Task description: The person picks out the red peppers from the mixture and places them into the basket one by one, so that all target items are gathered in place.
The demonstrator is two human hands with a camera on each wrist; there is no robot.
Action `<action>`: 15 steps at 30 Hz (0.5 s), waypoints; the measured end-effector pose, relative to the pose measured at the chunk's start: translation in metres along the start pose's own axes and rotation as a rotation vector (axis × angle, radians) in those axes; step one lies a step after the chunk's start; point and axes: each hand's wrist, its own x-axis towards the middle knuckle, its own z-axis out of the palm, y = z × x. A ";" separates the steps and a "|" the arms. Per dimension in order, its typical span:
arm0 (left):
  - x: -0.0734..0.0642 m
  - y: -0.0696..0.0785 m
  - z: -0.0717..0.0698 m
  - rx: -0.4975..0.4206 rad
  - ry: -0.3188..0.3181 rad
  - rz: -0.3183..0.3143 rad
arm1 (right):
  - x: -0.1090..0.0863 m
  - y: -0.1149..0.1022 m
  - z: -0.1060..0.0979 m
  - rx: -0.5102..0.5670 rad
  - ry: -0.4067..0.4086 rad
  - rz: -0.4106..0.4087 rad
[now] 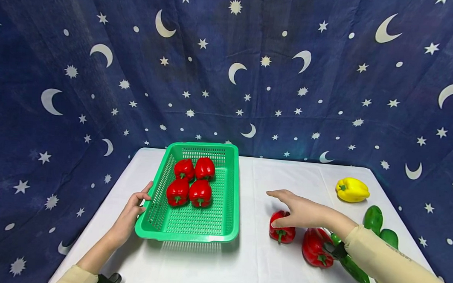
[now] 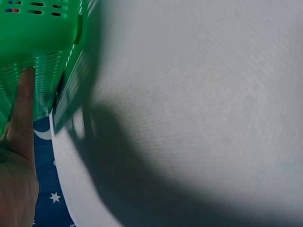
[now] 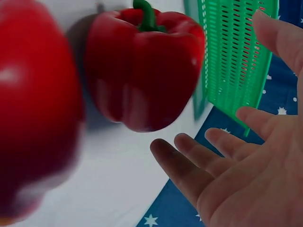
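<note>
A green plastic basket [image 1: 222, 218] with slotted walls stands left of the table's middle, with several red bell peppers [image 1: 200, 193] inside. At its left side my left hand [image 1: 128, 217] holds the rim; in the left wrist view one straight finger [image 2: 26, 99] lies against the outer wall. Over a red bell pepper [image 3: 144, 71] on the cloth, my right hand [image 1: 300, 209] is spread, thumb apart from the fingers. In the right wrist view a gap shows between its fingertips and that pepper. Another red bell pepper [image 1: 315, 246] lies under the right wrist.
To the right lie a yellow bell pepper [image 1: 352, 190] and several green vegetables [image 1: 373, 219], partly hidden behind the right sleeve. A white cloth [image 1: 200, 270] covers the table. A dark blue curtain [image 1: 214, 72] with moons and stars hangs behind and at both sides.
</note>
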 end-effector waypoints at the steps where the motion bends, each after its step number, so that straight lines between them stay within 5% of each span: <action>1: 0.000 0.000 0.000 0.000 -0.001 0.000 | -0.001 0.002 0.001 0.004 -0.005 0.006; 15: 0.000 0.001 0.001 0.006 -0.002 0.004 | -0.016 0.018 0.012 0.100 -0.037 0.054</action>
